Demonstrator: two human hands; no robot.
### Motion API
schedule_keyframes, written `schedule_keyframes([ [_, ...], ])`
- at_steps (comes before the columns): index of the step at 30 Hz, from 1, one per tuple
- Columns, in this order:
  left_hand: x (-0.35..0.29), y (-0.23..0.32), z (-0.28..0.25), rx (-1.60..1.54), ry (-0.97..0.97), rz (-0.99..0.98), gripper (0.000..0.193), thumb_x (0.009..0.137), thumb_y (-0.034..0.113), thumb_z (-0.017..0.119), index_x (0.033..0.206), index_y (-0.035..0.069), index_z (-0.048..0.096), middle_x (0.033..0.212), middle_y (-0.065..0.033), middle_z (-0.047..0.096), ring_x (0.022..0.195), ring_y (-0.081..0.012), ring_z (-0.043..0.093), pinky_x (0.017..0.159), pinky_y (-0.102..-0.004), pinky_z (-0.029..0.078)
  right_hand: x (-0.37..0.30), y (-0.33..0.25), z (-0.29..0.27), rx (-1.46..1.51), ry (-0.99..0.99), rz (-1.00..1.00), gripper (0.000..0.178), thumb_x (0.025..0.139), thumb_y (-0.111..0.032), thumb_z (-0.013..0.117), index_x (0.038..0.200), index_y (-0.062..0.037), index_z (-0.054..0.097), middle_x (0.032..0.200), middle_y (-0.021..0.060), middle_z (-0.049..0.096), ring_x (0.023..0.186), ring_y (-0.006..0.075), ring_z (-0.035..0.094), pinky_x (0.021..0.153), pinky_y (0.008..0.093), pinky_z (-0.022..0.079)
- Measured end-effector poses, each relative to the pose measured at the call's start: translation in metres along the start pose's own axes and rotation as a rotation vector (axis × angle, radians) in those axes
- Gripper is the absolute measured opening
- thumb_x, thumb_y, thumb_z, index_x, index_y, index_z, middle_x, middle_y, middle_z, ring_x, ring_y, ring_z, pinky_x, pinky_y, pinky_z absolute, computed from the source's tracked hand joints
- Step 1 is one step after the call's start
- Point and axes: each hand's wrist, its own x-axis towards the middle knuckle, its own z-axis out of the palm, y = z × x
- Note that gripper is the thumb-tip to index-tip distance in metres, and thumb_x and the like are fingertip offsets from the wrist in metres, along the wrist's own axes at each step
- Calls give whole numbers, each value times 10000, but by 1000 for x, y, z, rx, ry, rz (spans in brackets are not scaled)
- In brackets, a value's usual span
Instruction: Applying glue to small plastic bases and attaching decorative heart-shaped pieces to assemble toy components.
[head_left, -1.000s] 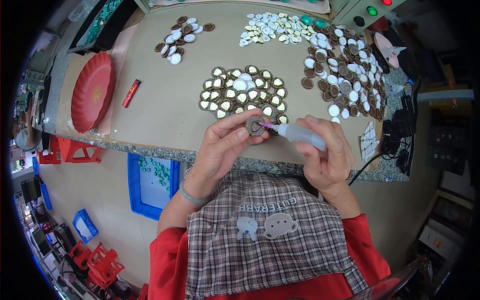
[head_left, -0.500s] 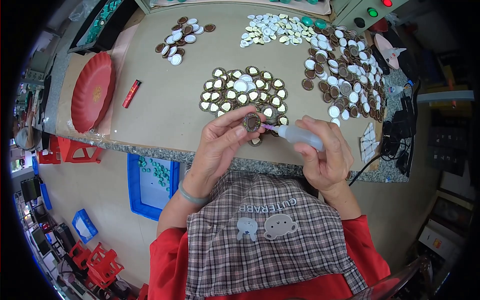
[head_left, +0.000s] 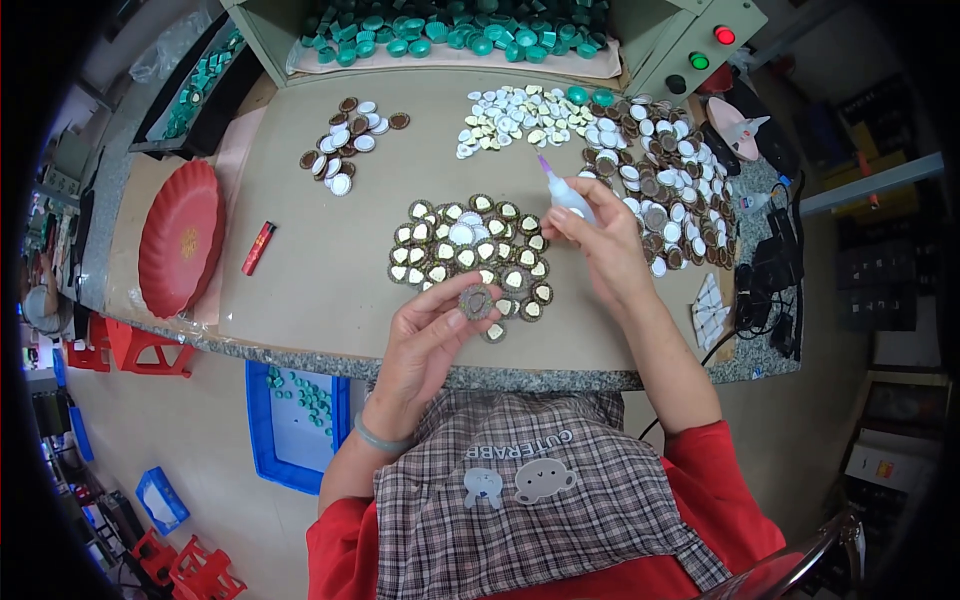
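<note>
My left hand (head_left: 425,345) pinches a dark round ruffled disc (head_left: 474,301) between thumb and fingers, just over the table's near part. In my right hand (head_left: 610,250) is a pale squeeze bottle (head_left: 572,200), its thin purple nozzle tilted up and apart from the disc. Beyond the left hand lies a cluster of ruffled discs (head_left: 440,253) topped with pale gold pieces. A few white rounds (head_left: 462,234) rest on that cluster. Past the bottle spread loose white and pale gold pieces (head_left: 515,115). Brown and white discs (head_left: 680,185) are heaped at the right.
A smaller group of brown and white discs (head_left: 345,145) lies far left. Nearer are a red fluted dish (head_left: 180,240) and a red tube (head_left: 258,248). Green cups (head_left: 450,35) fill an opening at the back. A blue bin (head_left: 258,420) stands below the table edge.
My right hand has drawn the bottle away from the disc and turned its nozzle upward. The left hand still holds the disc, now tilted differently. The whole view has shifted, showing more of the back.
</note>
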Motion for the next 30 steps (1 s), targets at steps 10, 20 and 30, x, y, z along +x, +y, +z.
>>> schedule_keyframes([
  [10, -2, 4, -8, -8, 8, 4, 402, 884, 91, 592, 1259, -29, 510, 1156, -204, 601, 1021, -247, 615, 920, -366, 491, 111, 11, -17, -1035, 183, -434, 167, 777, -96, 629, 925, -21, 655, 919, 184, 613, 833, 359, 608, 752, 425, 482],
  [20, -1, 4, -12, 5, -6, 1, 405, 886, 110, 594, 1259, -23, 514, 1162, -195, 600, 1053, -231, 597, 921, -357, 486, 135, 15, -17, -1425, -30, -540, 197, 744, -12, 625, 940, -24, 639, 963, 151, 600, 883, 352, 599, 783, 434, 485],
  [30, -8, 3, -9, 15, -1, -4, 408, 888, 103, 586, 1268, -21, 505, 1161, -202, 598, 1014, -232, 616, 898, -347, 498, 118, 8, -27, -1314, -194, -597, 209, 738, 6, 617, 941, -33, 642, 894, 112, 635, 768, 277, 618, 686, 366, 501],
])
